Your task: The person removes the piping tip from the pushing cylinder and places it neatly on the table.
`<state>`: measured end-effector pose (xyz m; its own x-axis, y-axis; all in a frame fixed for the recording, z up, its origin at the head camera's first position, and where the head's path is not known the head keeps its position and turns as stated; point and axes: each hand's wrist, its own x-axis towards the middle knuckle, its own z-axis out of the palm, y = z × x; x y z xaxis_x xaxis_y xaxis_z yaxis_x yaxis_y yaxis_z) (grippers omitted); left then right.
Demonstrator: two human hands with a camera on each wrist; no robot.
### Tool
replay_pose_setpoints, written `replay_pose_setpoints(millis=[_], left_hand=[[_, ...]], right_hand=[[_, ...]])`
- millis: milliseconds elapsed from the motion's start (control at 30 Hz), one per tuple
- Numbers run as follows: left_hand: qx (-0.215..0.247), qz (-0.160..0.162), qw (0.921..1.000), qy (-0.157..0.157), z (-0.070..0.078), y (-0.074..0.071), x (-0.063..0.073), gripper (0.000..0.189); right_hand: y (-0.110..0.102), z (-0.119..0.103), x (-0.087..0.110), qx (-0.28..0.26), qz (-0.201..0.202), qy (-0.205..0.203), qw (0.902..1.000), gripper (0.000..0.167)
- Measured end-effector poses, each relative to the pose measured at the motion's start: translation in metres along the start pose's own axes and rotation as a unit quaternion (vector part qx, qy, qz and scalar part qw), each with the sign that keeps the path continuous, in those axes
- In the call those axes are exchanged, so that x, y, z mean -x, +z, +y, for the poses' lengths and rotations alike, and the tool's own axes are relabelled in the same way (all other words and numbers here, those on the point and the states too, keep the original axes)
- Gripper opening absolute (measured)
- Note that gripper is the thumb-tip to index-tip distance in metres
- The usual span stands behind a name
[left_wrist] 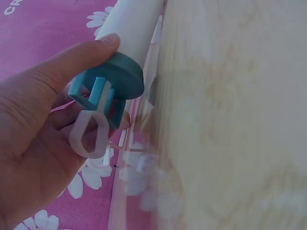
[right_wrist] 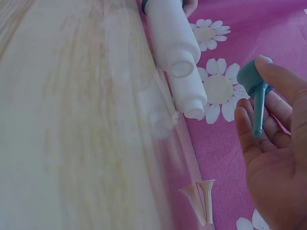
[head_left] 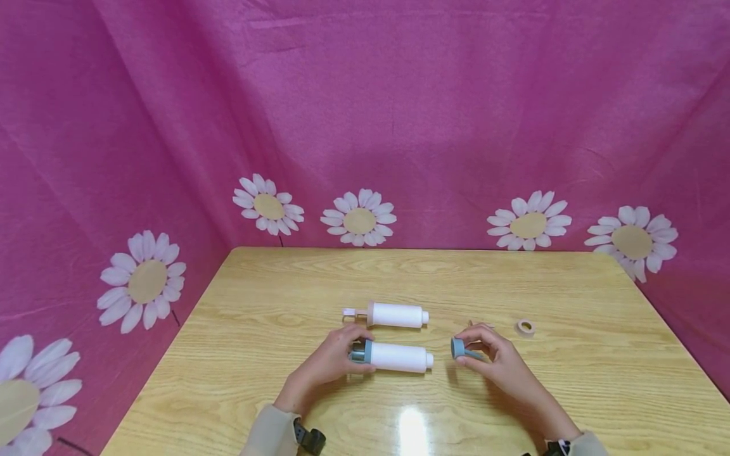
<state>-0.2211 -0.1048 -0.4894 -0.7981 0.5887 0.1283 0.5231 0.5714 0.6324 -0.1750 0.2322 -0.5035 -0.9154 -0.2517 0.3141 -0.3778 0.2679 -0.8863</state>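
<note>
My left hand grips the teal-collared end of a white bottle-shaped tube lying on the table. In the left wrist view, the thumb presses where the tube meets its teal collar, and a pale oval loop sticks out from the teal frame. The tube's narrow neck points right. In my right hand, thumb and fingers pinch a teal cap with a thin stem, held apart from the neck. Just behind lies a second white tube, with a pinkish-beige collar and pale pull end.
To the right on the wooden table sits a small beige ring-shaped piece. A beige flared piece stands beyond the right hand. Pink cloth with white daisies hangs behind and at the sides.
</note>
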Motion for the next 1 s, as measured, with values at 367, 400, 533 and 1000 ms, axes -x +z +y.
replay_pose_setpoints(millis=[367,400,533,1000], left_hand=[[-0.001,-0.013,0.9999,0.003,-0.002,0.000,0.000,0.053],[0.000,-0.014,0.9999,0.003,-0.002,0.000,0.000,0.054],[0.003,-0.010,0.9999,-0.006,-0.001,0.001,0.001,0.058],[0.013,0.156,0.9851,0.070,0.014,0.008,-0.002,0.055]], right_hand=[[-0.001,-0.002,0.000,-0.003,-0.005,0.017,0.9998,0.030],[-0.001,-0.002,0.000,-0.002,-0.006,0.017,0.9998,0.030],[0.000,-0.002,0.000,0.003,-0.006,0.011,0.9999,0.029],[0.007,0.001,-0.007,0.007,-0.007,-0.002,0.9999,0.029]])
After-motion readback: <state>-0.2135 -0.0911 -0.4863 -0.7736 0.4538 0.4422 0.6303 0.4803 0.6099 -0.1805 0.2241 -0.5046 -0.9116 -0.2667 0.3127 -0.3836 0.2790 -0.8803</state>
